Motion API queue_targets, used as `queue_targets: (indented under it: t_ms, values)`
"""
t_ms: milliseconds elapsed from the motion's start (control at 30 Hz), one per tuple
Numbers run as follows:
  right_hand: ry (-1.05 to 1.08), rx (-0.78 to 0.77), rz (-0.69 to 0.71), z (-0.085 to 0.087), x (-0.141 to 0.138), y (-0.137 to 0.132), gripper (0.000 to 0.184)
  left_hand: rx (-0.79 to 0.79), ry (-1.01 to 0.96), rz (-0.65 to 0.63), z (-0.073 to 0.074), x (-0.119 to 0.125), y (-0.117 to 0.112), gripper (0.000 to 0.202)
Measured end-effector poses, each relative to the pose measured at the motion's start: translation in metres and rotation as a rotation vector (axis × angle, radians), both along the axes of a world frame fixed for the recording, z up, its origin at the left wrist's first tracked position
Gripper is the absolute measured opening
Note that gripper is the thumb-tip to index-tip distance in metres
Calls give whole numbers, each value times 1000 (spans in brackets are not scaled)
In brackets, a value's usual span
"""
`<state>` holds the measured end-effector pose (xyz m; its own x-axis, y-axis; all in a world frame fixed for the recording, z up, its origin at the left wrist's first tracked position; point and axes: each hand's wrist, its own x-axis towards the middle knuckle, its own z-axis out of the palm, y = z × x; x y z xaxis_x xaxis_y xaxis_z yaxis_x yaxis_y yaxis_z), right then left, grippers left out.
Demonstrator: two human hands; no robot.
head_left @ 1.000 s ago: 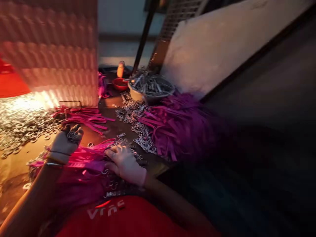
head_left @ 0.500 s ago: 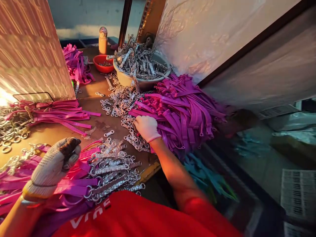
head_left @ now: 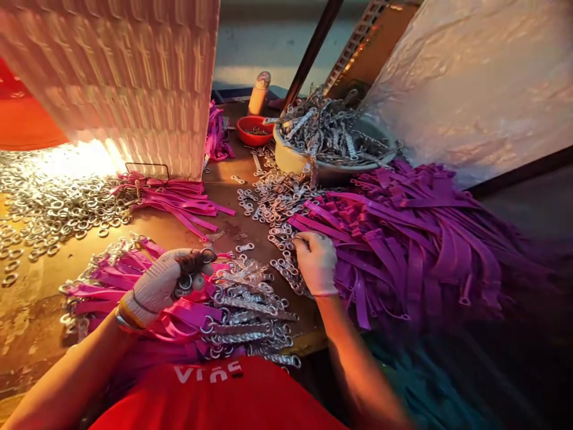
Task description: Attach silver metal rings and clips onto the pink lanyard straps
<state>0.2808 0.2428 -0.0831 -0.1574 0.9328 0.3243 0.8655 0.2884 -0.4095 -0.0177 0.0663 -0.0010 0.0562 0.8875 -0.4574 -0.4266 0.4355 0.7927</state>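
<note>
The gloved left hand (head_left: 163,278) curls around metal rings (head_left: 182,288) over pink straps (head_left: 192,313); the right hand (head_left: 316,263), fingertips together, meets silver links (head_left: 283,267) on the tabletop (head_left: 233,228) beside purple straps (head_left: 398,251); whether it grips one, I cannot tell.

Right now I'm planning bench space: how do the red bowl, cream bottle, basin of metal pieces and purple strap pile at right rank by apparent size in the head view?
1. Purple strap pile
2. Basin
3. Red bowl and cream bottle: too alike to rank; bowl wider, bottle taller.
</note>
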Motion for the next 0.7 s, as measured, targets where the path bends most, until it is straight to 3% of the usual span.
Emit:
queue_targets:
  t_ms: [100, 267, 333, 500, 600, 700]
  values:
    - [196, 62, 170, 25, -21, -28, 23, 95, 29, 39, 4, 5, -13, 29]
    - [429, -252, 614, 72, -79, -96, 26, 87, -42, 174, 16, 26, -25, 33]
    - [338, -171, 700, 82, -98, -115, 29, 82, -60, 181, 18, 31, -30, 34]
    - [-183, 272, 910, 90, -114, -129, 29, 14, -69, 76, 14, 25, -39, 28]
    - [-365, 334, 1012, 93, -109, -127, 27, -8, 18, -38, 16, 15, -43, 25]
    - [-394, 287, 986, 96, -104, -127, 22, 99, 283, -82, 25, 13, -44, 28]
